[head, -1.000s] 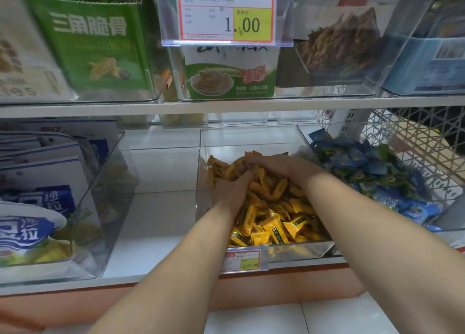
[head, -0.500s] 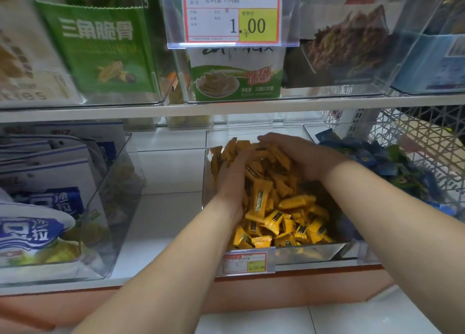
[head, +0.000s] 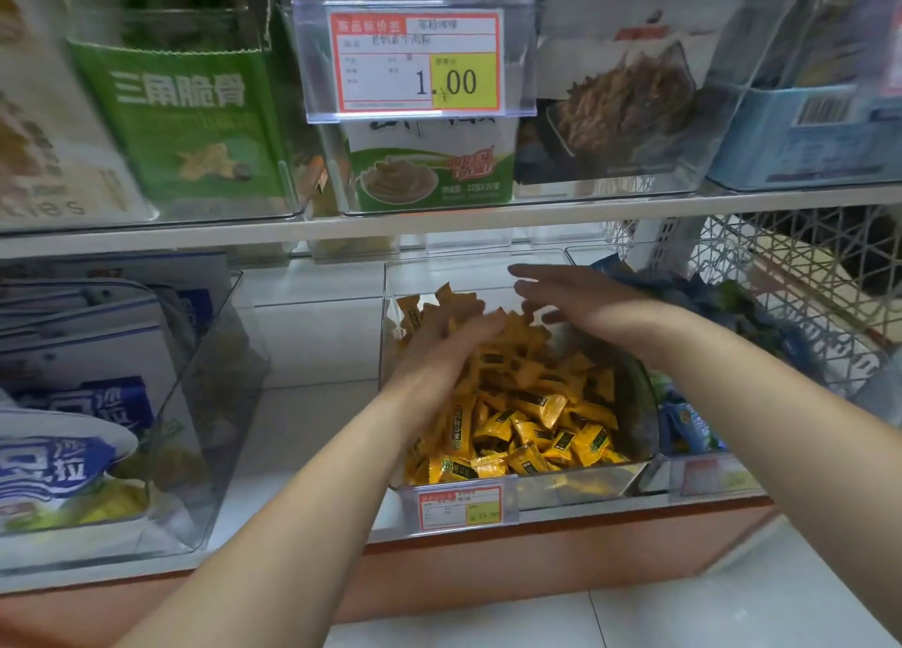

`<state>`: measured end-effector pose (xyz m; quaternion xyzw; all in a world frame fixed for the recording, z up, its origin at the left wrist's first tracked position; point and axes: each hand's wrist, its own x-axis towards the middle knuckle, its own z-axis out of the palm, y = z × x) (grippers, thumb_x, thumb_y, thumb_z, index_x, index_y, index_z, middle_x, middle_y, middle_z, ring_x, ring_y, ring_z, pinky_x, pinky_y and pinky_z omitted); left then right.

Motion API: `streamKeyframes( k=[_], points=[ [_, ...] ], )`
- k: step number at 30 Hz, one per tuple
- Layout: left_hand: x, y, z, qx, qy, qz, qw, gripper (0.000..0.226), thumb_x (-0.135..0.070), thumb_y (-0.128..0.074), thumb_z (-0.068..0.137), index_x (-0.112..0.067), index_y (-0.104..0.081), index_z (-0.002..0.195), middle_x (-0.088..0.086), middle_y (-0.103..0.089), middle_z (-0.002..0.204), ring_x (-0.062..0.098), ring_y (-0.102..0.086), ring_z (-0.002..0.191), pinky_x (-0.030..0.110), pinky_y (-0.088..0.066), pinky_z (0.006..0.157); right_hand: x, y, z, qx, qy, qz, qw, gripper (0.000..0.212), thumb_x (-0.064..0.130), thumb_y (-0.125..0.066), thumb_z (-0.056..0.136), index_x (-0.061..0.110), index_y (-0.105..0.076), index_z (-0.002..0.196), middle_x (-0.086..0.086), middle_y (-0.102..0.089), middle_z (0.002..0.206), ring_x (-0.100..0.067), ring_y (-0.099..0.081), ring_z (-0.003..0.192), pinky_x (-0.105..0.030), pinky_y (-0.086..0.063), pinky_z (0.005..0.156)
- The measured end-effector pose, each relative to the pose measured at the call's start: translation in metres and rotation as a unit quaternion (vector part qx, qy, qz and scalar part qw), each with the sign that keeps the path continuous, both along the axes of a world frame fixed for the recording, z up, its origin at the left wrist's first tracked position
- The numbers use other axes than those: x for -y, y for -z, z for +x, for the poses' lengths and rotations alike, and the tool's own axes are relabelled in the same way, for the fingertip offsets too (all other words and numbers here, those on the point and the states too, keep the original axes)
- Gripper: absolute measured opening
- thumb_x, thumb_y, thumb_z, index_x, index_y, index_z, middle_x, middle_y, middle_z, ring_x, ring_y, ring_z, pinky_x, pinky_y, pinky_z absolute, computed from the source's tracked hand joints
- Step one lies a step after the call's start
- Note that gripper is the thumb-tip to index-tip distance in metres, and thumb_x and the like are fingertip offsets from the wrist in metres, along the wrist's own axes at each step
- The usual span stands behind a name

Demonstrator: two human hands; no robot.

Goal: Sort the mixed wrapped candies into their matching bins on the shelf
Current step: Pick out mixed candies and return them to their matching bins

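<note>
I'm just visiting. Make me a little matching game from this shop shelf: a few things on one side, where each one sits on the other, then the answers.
Things:
1. yellow candies
2. blue candies
3. green snack bag
4. large price tag

Places:
A. upper shelf, left
B. clear middle bin, lower shelf
C. clipped on an upper bin's front
D. bin to the right of the yellow ones

Pairs: 1-B, 2-D, 3-A, 4-C

You stand at a shop's snack aisle: a price tag (head: 415,61) reading 1.00 is clipped above the shelf board (head: 439,225). Below that board, a clear bin (head: 493,276) of yellow wrapped candies (head: 532,423) carries its own price label (head: 461,507); above it, packaged snacks (head: 180,115) fill clear trays.
</note>
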<state>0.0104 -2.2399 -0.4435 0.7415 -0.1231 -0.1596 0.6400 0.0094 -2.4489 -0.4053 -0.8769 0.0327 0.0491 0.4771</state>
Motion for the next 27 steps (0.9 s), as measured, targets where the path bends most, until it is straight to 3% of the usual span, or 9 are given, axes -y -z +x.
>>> streamKeyframes(
  k=[3,6,10,13,16,19,22,25,27],
  points=[
    [0.001,0.004,-0.016,0.127,0.088,0.211,0.965,0.082,-0.081,-0.058,0.058,-0.057,-0.038,0.133,-0.026,-0.051,0.124,0.005,-0.052,0.111,0.021,-0.044,0.081,-0.010,-0.008,0.002,0.079,0.033,0.000,0.996,0.022,0.048,-0.056,0.095,0.043,-0.064,0.115,0.014,-0.071,0.104,-0.013,-0.065,0.103,-0.032,-0.050,0.087],
    [0.004,0.002,-0.026,0.251,0.137,0.444,0.849,0.083,-0.072,-0.058,0.072,-0.053,-0.020,0.143,0.000,-0.035,0.154,0.028,-0.042,0.134,0.037,-0.044,0.101,-0.028,-0.006,0.001,0.066,-0.063,0.000,0.996,0.024,0.049,-0.054,0.092,0.038,-0.071,0.105,0.018,-0.070,0.115,-0.005,-0.061,0.111,-0.025,-0.044,0.092],
    [-0.013,-0.021,-0.034,0.332,0.134,0.521,0.775,0.064,-0.069,-0.051,0.081,-0.049,-0.036,0.139,-0.001,-0.040,0.150,0.027,-0.045,0.130,0.041,-0.048,0.098,-0.047,0.010,0.000,-0.027,-0.223,-0.143,0.964,0.029,0.037,-0.037,0.107,0.046,-0.063,0.114,0.021,-0.057,0.125,-0.004,-0.050,0.119,-0.014,-0.033,0.100],
    [-0.042,-0.044,-0.025,0.364,0.072,0.431,0.822,0.049,-0.067,-0.046,0.080,-0.041,-0.062,0.118,-0.010,-0.062,0.123,0.017,-0.059,0.111,0.035,-0.053,0.087,-0.043,0.019,-0.004,-0.080,-0.281,-0.294,0.910,0.023,0.058,-0.038,0.101,0.048,-0.059,0.100,0.019,-0.062,0.109,-0.011,-0.058,0.105,-0.030,-0.044,0.095],
    [-0.070,-0.042,-0.008,0.332,-0.029,0.361,0.871,0.046,-0.056,-0.059,0.083,-0.041,-0.057,0.126,-0.008,-0.062,0.127,0.016,-0.058,0.113,0.032,-0.050,0.089,-0.031,0.011,-0.004,-0.094,-0.263,-0.418,0.865,0.041,0.067,-0.044,0.094,0.046,-0.057,0.127,0.016,-0.058,0.127,-0.015,-0.056,0.117,-0.036,-0.046,0.100],
    [-0.087,-0.024,0.001,0.228,-0.012,0.367,0.902,0.063,-0.051,-0.067,0.084,-0.035,-0.043,0.140,-0.005,-0.059,0.131,0.016,-0.058,0.112,0.031,-0.050,0.091,-0.022,-0.003,0.005,-0.063,-0.211,-0.549,0.806,0.037,0.057,-0.053,0.088,0.041,-0.061,0.121,0.008,-0.063,0.121,-0.020,-0.060,0.107,-0.037,-0.052,0.089],
    [-0.092,-0.011,0.006,0.167,0.007,0.326,0.930,0.065,-0.050,-0.065,0.082,-0.038,-0.038,0.140,-0.007,-0.065,0.117,0.014,-0.064,0.098,0.029,-0.052,0.086,-0.031,0.000,0.016,0.021,-0.179,-0.505,0.844,0.019,0.052,-0.057,0.089,0.038,-0.063,0.100,0.008,-0.061,0.105,-0.019,-0.060,0.098,-0.038,-0.053,0.084],
    [-0.091,-0.008,0.007,0.174,0.008,0.313,0.934,0.075,-0.058,-0.056,0.070,-0.037,-0.036,0.140,-0.013,-0.067,0.107,0.011,-0.064,0.092,0.025,-0.050,0.080,-0.062,0.018,0.030,0.031,-0.202,-0.326,0.923,0.033,0.051,-0.058,0.093,0.037,-0.062,0.122,0.010,-0.060,0.124,-0.014,-0.057,0.113,-0.035,-0.046,0.097],
    [-0.090,-0.008,0.006,0.175,0.009,0.310,0.934,0.076,-0.057,-0.055,0.069,-0.037,-0.036,0.139,-0.016,-0.066,0.101,0.009,-0.064,0.090,0.025,-0.050,0.077,-0.080,0.035,0.042,-0.027,-0.226,-0.364,0.903,0.057,0.071,-0.049,0.087,0.043,-0.052,0.137,0.004,-0.051,0.143,-0.022,-0.049,0.129,-0.042,-0.041,0.106]
  ],
)
